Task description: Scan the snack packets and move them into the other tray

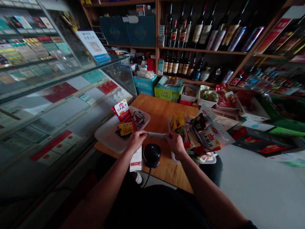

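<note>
Between my left hand (137, 140) and my right hand (175, 142) a thin whitish packet (156, 135) is stretched level, seen almost edge-on. Each hand pinches one end of it; its printed face is hidden. Just below the packet stands a round black device (152, 153) with a cable. Beyond my left hand, a white plastic tray (105, 137) holds a few snack pouches, among them a red-and-white pouch (122, 110) and a yellow packet (127, 128). Close to my right hand, another white tray (175, 159) is heaped with mixed snack pouches (206, 132).
Both trays rest on a wooden table (147, 105). A white printed box (136, 160) lies at its near edge. To the left runs a glass display counter (81, 92). Behind are bottle shelves (202, 49), a green carton (167, 93) and several snack boxes (189, 92).
</note>
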